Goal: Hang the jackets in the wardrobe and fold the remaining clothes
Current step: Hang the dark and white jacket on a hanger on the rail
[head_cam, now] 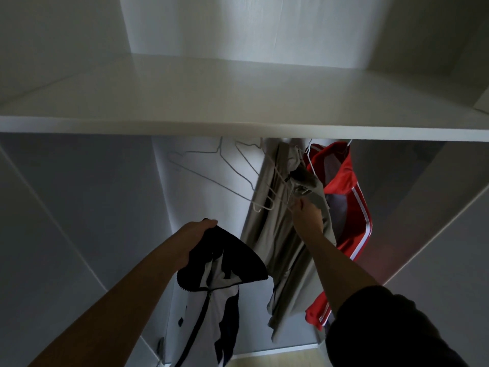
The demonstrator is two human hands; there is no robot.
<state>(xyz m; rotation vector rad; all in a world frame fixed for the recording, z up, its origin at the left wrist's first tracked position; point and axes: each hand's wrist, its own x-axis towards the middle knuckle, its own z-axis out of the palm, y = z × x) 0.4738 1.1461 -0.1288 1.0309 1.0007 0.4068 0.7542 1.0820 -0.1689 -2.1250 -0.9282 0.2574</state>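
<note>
So you're leaning right into the wardrobe (pixel 79 207) here, with the white shelf (pixel 238 102) cutting across the upper half of the frame; your left hand (pixel 197 235) is low and left of centre, clenched around the dark collar of a black and white jacket (pixel 214 295), which hangs down from your grip toward the bottom edge, zip partly done up; your right hand (pixel 308 217) is up just right of centre, fingers pinched at the lower end of a white hanger (pixel 277 189) and pressed against the grey jacket (pixel 288 250); can't tell for sure whether you're grasping the wire, the cloth, or both; that grey one hangs under the shelf and drapes down past your forearm; just beside it on the right, touching it, is a red jacket (pixel 349 186) with white stripes, on its own white hanger; a few empty wire hangers (pixel 211 178) dangle tilted in the middle of the frame, left of the grey jacket; a strip of pale wood floor (pixel 275 357) shows at the bottom.
</note>
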